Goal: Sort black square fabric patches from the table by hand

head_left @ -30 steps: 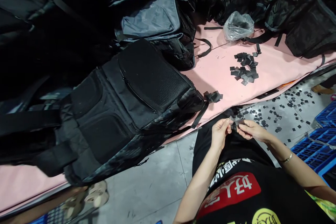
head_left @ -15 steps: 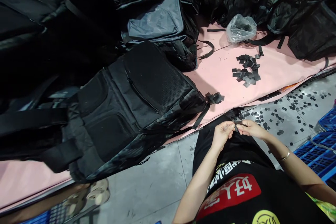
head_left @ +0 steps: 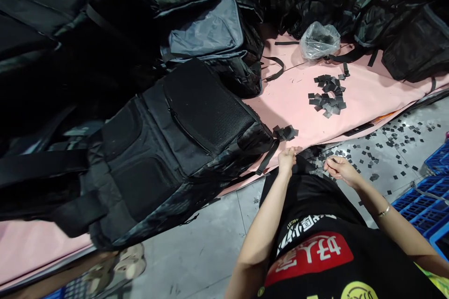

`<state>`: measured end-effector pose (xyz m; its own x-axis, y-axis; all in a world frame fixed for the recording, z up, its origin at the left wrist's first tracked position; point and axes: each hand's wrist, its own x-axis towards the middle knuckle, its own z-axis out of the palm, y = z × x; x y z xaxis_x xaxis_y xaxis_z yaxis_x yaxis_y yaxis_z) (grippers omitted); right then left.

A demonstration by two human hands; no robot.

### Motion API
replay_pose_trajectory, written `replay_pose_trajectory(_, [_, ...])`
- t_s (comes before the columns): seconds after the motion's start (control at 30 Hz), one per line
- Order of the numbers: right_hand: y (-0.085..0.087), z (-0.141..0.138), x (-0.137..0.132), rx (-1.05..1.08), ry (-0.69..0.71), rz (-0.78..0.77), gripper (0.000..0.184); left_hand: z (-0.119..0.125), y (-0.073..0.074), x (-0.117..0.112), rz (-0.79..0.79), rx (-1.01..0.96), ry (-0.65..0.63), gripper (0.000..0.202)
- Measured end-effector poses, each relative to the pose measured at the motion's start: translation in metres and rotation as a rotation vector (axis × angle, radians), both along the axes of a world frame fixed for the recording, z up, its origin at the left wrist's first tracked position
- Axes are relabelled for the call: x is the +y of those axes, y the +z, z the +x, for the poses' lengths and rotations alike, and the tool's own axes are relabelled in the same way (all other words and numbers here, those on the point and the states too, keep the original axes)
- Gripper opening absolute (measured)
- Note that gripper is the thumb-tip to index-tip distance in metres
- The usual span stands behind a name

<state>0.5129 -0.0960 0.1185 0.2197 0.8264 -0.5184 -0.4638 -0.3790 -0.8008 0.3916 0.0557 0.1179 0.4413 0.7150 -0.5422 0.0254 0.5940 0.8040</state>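
Note:
At the edge of the pink-covered table, my left hand (head_left: 288, 159) has its fingers drawn together, close to a small pile of black square pieces (head_left: 286, 132). What it pinches, if anything, is too small to make out. My right hand (head_left: 337, 168) is apart from it, above the floor beyond my lap, its fingers curled closed; their contents are hidden. A larger heap of black squares (head_left: 328, 98) lies farther back on the pink cover (head_left: 305, 126). Left of my hands, a black backpack (head_left: 206, 103) lies with its padded mesh back upward and a strap (head_left: 268, 158) hanging near my left hand.
An open bag with grey lining (head_left: 210, 28) and more dark bags (head_left: 414, 42) stand behind. A clear plastic bag (head_left: 320, 42) sits at the back. Black squares (head_left: 396, 138) litter the floor. Blue plastic crates (head_left: 421, 205) stand at right; sandals (head_left: 129, 261) rest lower left.
My hands were together, pinching at something small above my lap. They have parted: the left moved up and left to the table edge, the right slightly to the right.

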Motion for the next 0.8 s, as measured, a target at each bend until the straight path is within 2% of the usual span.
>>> replay_pose_trajectory(0.1, [-0.001,-0.004,0.004,0.014,0.031,-0.033,0.046,-0.012,0.003,-0.028,0.002,-0.076,-0.251,0.038])
replay_pose_trajectory(0.17, [0.0,-0.008,0.008,0.025,0.081,-0.034,0.05,-0.017,0.009,-0.044,0.09,-0.098,-0.388,0.038])
replay_pose_trajectory(0.23, [0.004,-0.012,0.011,0.025,0.155,-0.043,0.055,-0.02,0.015,-0.054,0.262,-0.05,-0.384,0.031])
replay_pose_trajectory(0.3, [0.009,-0.015,0.012,0.045,0.238,-0.056,0.06,-0.022,0.018,-0.058,0.418,0.004,-0.32,0.019])
replay_pose_trajectory(0.37, [0.015,-0.017,0.011,0.126,0.292,-0.055,0.065,-0.022,0.019,-0.058,0.45,0.011,-0.269,0.014])
replay_pose_trajectory(0.47, [0.022,-0.015,0.006,0.291,0.238,0.013,0.062,-0.025,0.019,-0.056,0.244,-0.082,-0.172,0.02])
replay_pose_trajectory(0.57, [0.021,-0.009,-0.001,0.312,0.112,0.087,0.04,-0.028,0.02,-0.055,-0.009,-0.209,-0.082,0.024])
replay_pose_trajectory(0.63, [0.015,-0.006,-0.006,0.232,0.038,0.116,0.037,-0.031,0.023,-0.056,-0.114,-0.251,-0.111,0.025])
replay_pose_trajectory(0.7, [0.009,-0.004,-0.01,0.11,-0.018,0.143,0.034,-0.034,0.024,-0.058,-0.188,-0.263,-0.192,0.025])
replay_pose_trajectory(0.8, [0.007,-0.004,-0.011,-0.041,-0.016,0.108,0.036,-0.036,0.024,-0.065,-0.24,-0.246,-0.324,0.027])
